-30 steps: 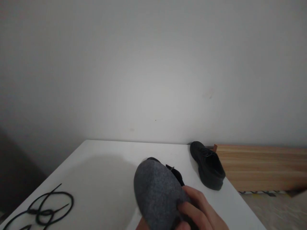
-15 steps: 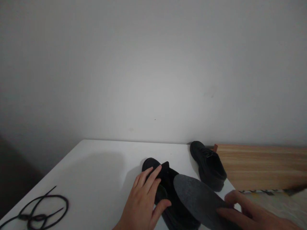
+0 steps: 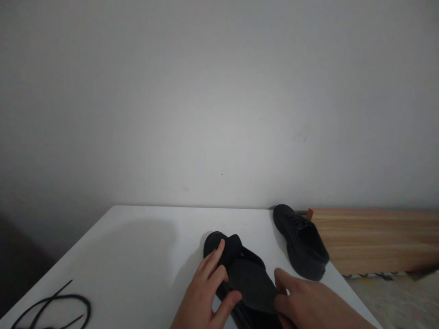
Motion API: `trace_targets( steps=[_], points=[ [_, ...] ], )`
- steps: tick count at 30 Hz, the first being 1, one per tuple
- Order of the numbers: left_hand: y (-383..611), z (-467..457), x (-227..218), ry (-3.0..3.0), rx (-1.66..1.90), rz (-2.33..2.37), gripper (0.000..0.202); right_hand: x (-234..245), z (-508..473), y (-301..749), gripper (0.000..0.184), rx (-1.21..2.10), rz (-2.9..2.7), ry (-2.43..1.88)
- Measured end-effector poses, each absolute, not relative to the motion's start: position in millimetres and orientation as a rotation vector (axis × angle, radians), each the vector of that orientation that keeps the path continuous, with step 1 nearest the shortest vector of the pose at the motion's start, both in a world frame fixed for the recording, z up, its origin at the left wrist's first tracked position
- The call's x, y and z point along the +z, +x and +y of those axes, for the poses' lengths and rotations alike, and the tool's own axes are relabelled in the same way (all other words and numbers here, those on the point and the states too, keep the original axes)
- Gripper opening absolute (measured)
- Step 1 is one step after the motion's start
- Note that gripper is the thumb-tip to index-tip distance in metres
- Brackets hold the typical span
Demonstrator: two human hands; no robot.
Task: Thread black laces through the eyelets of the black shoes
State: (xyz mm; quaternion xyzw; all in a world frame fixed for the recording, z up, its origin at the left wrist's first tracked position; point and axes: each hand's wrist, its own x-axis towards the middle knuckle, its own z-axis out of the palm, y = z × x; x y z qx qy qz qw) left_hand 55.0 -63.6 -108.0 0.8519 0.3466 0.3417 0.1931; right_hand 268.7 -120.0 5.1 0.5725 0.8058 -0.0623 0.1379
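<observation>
I have left hand (image 3: 203, 292) gripping shoe (image 3: 233, 247) at 6 o'clock, right hand (image 3: 302, 294) pinching insole (image 3: 252, 282) partly inside; lace (image 3: 55, 297) at 8 o'clock.

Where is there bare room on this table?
Two patches look bare: between the black lace and left hand, and behind the opened shoe, along the wall. It's crowded around that shoe, with the right hand and insole, and toward the right edge, with the second shoe.
</observation>
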Motion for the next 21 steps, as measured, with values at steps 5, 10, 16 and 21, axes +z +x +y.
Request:
trace_targets(
  steps=[5, 10, 16, 21],
  points=[
    [54, -62, -106, 2.375, 0.959, 0.94, 0.007, -4, -96, 238, 0.036, -0.368, 2.2, 1.785],
    [55, -61, -104, 2.387, 0.913, 0.921, 0.004, -26, -83, 227, 0.042, -0.423, 2.247, 1.812],
    [55, -63, -103, 2.348, 0.862, 0.922, 0.004, -42, -71, 221, 0.048, -0.46, 2.295, 1.851],
    [54, -62, -104, 2.347, 0.857, 0.916, 0.006, -46, -71, 224, 0.043, -0.491, 2.364, 1.84]
  ],
)
